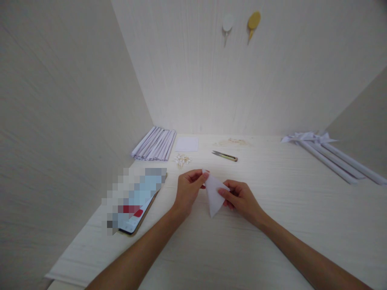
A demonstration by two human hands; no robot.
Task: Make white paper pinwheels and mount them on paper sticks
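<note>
Folding looks to be the step in hand: your left hand point(188, 190) pinches the top corner of the white paper piece point(214, 194) while your right hand point(240, 198) nips its right edge, holding it just above the surface point(272, 225). Next, you'd likely need a steady grip and aligned edges before pressing a crease.

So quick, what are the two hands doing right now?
Left hand: closed, pinching the top corner of the folded white paper.
Right hand: closed, pinching the same paper's right edge.
</note>
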